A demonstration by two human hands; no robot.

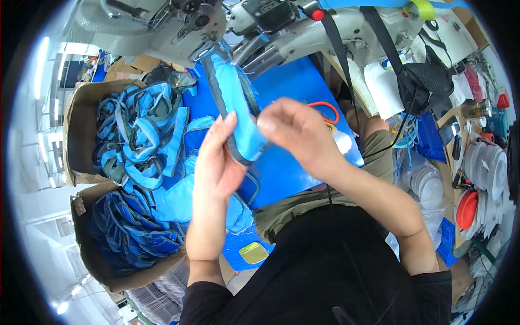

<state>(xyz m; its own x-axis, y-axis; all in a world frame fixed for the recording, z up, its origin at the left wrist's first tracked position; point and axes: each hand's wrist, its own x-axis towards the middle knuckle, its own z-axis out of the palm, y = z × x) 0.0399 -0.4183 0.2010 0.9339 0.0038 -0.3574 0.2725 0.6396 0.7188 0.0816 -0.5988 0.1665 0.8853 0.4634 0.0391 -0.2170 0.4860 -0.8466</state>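
Note:
A light-blue fabric strip [236, 92] with dark grey edging runs from the sewing machine's [214, 51] working end down toward me. My left hand [219, 160] grips its near end, with the thumb on top and the fingers underneath. My right hand [303, 132] is closed, its thumb and fingertips pinched at the strip's right edge. Beneath both hands lies a blue tabletop [287, 181]. More light-blue fabric [176, 200] is heaped to the left of my left forearm.
At the left, one cardboard box [81, 135] holds tangled blue strips; a nearer box [86, 238] holds darker blue edged pieces. A red loop handle [330, 108] lies right of my right hand. A black mesh pouch [425, 81] hangs at the upper right.

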